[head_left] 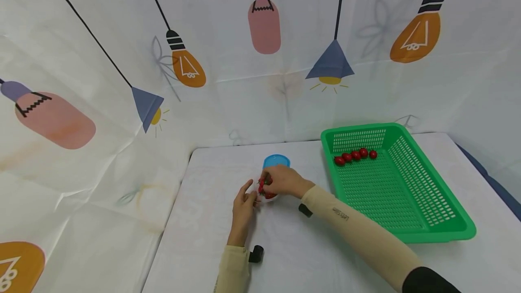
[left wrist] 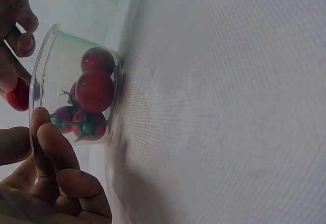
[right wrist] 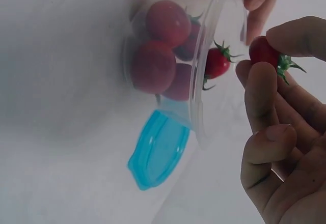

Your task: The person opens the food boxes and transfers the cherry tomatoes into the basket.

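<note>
My right hand (head_left: 286,181) pinches a red cherry tomato (right wrist: 264,52) with a green stem between thumb and fingertips, at the mouth of a clear round plastic tub (left wrist: 66,43). Inside the tub lie several more cherry tomatoes (left wrist: 94,91), some with green stems. On the tub's left side, my left hand (head_left: 243,211) grips the rim between thumb and fingers. The tub stands on the white-covered table. Just behind it lies a blue plastic lid (right wrist: 160,152), also visible in the head view.
To the right stands a large green plastic basket (head_left: 431,235) with perforated sides. Several cherry tomatoes (head_left: 356,155) lie in a row near its far left corner. A white cloth (head_left: 228,116) printed with lamps and bulbs hangs behind the table.
</note>
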{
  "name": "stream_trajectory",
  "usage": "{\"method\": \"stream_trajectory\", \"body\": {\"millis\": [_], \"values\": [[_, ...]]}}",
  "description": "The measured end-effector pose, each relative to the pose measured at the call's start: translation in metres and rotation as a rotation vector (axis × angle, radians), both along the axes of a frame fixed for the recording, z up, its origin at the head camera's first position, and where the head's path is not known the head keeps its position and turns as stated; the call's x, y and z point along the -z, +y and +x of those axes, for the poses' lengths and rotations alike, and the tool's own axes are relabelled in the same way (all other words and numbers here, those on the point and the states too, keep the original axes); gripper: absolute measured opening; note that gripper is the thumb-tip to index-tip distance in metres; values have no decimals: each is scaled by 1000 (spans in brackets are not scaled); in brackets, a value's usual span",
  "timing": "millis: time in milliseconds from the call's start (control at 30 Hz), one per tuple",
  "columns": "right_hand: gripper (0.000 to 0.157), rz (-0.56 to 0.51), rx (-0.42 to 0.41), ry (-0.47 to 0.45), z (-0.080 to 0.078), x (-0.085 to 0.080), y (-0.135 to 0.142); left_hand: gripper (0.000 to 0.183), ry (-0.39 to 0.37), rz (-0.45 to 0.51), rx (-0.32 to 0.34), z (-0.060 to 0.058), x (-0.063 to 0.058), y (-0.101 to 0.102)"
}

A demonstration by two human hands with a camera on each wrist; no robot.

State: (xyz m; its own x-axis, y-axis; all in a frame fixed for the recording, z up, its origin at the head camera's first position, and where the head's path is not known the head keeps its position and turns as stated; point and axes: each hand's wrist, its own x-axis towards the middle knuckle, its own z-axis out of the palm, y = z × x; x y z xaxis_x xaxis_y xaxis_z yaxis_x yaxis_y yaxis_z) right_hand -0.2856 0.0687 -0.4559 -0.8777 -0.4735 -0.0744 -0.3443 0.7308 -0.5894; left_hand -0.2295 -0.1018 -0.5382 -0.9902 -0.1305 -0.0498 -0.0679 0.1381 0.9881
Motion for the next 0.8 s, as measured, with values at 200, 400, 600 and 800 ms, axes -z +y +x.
{"method": "stream_trajectory", "body": {"millis": [200,400,600,800], "values": [[22,-48,-5,57,-3,-3,12,42,-4,-2,-2,0,0,1],[18,-134,-11,103,-5,-14,25,44,-24,8,5,-1,1,1],[24,-131,40,167,-5,-25,38,46,-37,21,33,4,-15,3],[25,-152,64,244,-5,-31,56,45,-36,14,46,15,-38,6]]}}
